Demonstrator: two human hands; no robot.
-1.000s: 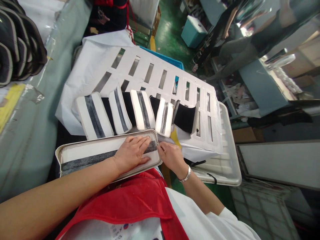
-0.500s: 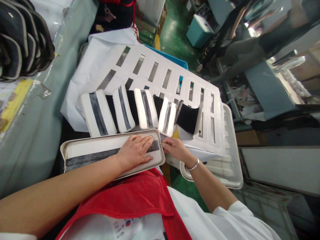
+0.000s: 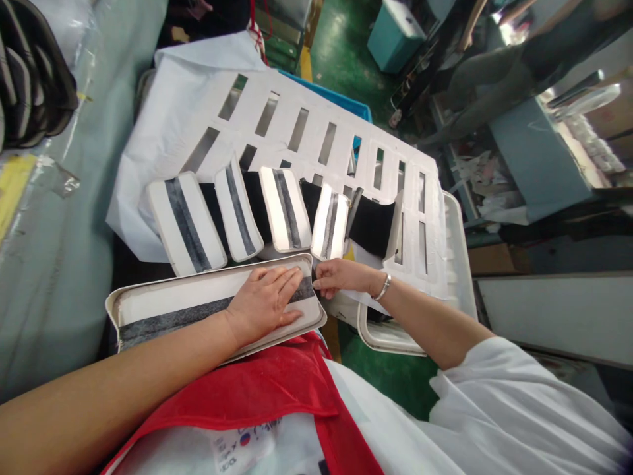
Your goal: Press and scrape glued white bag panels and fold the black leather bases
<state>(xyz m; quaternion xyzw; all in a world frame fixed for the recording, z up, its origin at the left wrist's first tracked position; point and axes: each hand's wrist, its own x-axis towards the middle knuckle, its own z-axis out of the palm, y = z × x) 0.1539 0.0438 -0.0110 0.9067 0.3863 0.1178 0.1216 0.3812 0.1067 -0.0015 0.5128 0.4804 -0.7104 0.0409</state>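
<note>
A long white panel [image 3: 168, 297] with raised rims and a dark grey stripe lies in front of my body. My left hand [image 3: 264, 297] is open and rests flat on its right half, fingers pointing right. At the panel's right end, my right hand [image 3: 333, 276] is closed in a pinch against the edge; what its fingertips hold is hidden. Just beyond the panel stand several smaller white striped pieces [image 3: 284, 208], joined by black material. A curved black piece [image 3: 373, 224] sits at the right of that row.
Behind the row slopes a white sheet with rectangular slots [image 3: 341, 148]. A pale plastic tray [image 3: 457, 251] lies under its right side. Dark rimmed pieces [image 3: 34, 79] are stacked on the covered table [image 3: 113, 132] at left. A blue-green box [image 3: 395, 39] stands on the green floor.
My right wrist has risen and the forearm lies more level, fingers still at the panel's end. The left hand stays flat on the panel. The view has shifted slightly.
</note>
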